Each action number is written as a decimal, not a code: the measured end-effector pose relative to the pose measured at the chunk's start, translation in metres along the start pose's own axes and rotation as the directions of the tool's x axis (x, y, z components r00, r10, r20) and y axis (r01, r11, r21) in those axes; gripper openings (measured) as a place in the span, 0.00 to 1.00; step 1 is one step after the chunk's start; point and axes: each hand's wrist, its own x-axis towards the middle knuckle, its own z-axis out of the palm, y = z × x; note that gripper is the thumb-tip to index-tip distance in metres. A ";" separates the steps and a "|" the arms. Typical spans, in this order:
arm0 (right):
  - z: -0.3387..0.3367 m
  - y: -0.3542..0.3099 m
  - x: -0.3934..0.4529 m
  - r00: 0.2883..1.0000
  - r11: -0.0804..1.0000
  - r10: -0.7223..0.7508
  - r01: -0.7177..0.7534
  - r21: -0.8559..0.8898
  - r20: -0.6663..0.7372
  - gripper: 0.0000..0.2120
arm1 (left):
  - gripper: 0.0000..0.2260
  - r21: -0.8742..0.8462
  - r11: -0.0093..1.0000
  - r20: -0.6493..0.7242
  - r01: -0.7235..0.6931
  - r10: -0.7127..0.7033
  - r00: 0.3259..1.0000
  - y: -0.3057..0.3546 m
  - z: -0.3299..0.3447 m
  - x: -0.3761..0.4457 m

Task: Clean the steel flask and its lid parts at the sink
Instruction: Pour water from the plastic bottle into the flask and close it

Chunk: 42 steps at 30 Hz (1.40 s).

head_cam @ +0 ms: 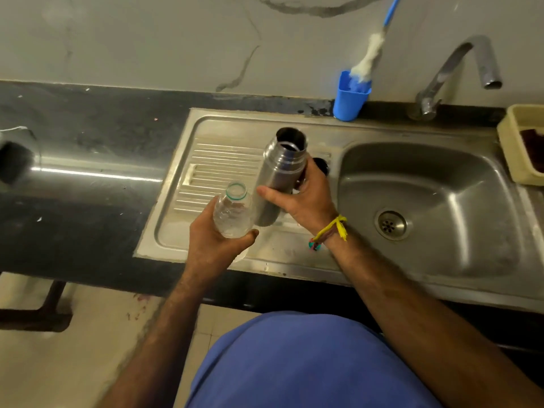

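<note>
My right hand grips the steel flask around its body, tilted with its open mouth facing up and away, over the ribbed drainboard. Just left of it my left hand holds a clear plastic bottle, uncapped, mouth up, close beside the flask. A steel cup-shaped lid stands on the drainboard right behind the flask's mouth. A dark round lid part peeks out behind my right hand's fingers.
The sink basin with its drain lies to the right, the tap above it. A blue cup holds a bottle brush at the back. A cream tub sits at far right. Black counter extends left.
</note>
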 end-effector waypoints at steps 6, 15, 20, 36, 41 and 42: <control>-0.090 0.001 -0.017 0.952 0.995 -0.087 0.069 -0.073 -0.295 0.31 | 0.25 0.014 0.993 0.116 -0.118 0.116 0.986 0.050 0.034 0.031; -0.174 0.056 -0.078 0.896 0.902 -0.048 -0.150 -0.404 -0.441 0.34 | 0.23 0.181 0.903 0.430 -0.390 0.284 0.857 0.110 0.117 0.062; -0.190 0.053 -0.087 0.884 0.885 -0.045 -0.182 -0.429 -0.466 0.33 | 0.25 0.284 0.831 0.552 -0.478 0.266 0.790 0.118 0.147 0.067; -0.210 0.067 -0.079 0.932 0.856 -0.084 -0.114 -0.505 -0.352 0.34 | 0.29 0.616 0.536 0.618 -0.577 0.126 0.776 0.136 0.154 0.082; -0.208 0.072 -0.074 0.937 0.861 -0.086 -0.101 -0.499 -0.339 0.34 | 0.30 0.666 0.462 0.627 -0.586 0.078 0.775 0.140 0.152 0.085; -0.208 0.072 -0.073 0.938 0.862 -0.083 -0.101 -0.497 -0.335 0.34 | 0.30 0.676 0.443 0.629 -0.589 0.069 0.774 0.141 0.152 0.086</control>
